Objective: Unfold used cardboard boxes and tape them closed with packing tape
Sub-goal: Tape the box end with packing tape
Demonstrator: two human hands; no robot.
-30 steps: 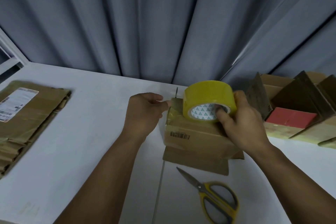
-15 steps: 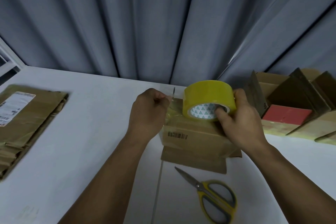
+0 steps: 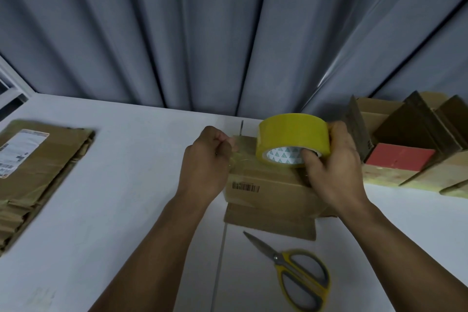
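A white counter (image 3: 101,210) carries everything, with a grey curtain (image 3: 228,33) hanging behind it. At the left edge lies a stack of flattened boxes (image 3: 45,167), the top one bearing a white shipping label (image 3: 17,149). On the right stand open boxes (image 3: 379,114) with their flaps up, one holding a red block (image 3: 400,159). Yellow-handled scissors (image 3: 296,268) lie closed near the front, just beside the spread lower flap of the small cardboard box (image 3: 273,190) in the middle, which shows a barcode (image 3: 245,187) on its near face. Both hands are over this box and hide part of its top. The right hand (image 3: 334,167) holds a roll of yellow tape (image 3: 291,134) above the box top, thumb hooked into the core and fingers wrapped over the far side. The left hand (image 3: 207,167) has its grip closed to a pinch on the tape strip (image 3: 243,152), which stretches from the roll across the box top to its left edge.
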